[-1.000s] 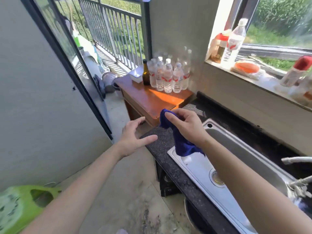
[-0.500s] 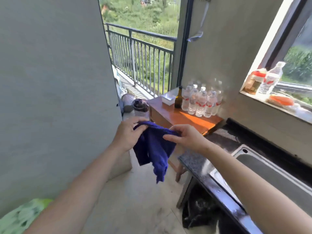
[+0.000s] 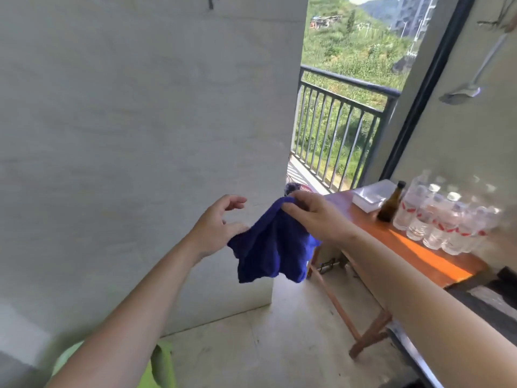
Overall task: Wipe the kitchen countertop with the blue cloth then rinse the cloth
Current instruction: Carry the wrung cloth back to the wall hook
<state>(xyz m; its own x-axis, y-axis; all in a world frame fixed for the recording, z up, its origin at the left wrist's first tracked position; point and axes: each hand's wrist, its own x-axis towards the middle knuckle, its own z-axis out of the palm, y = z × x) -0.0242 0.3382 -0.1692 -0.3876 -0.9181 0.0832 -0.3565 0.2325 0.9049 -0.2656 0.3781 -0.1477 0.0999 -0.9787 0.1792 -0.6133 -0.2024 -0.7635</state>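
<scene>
I see R hand point(image 3: 313, 217) pinching blue cloth point(image 3: 268, 247) mid-frame; L hand point(image 3: 215, 228) slack, fingers loose, just beside cloth's left edge.

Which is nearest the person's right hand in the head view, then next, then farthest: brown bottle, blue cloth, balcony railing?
1. blue cloth, pinched in the right hand.
2. brown bottle, on the wooden table to its right.
3. balcony railing, outside, beyond the doorway.

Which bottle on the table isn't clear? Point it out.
The brown bottle, leftmost beside the white tray; the water bottles are clear with red labels.
</scene>
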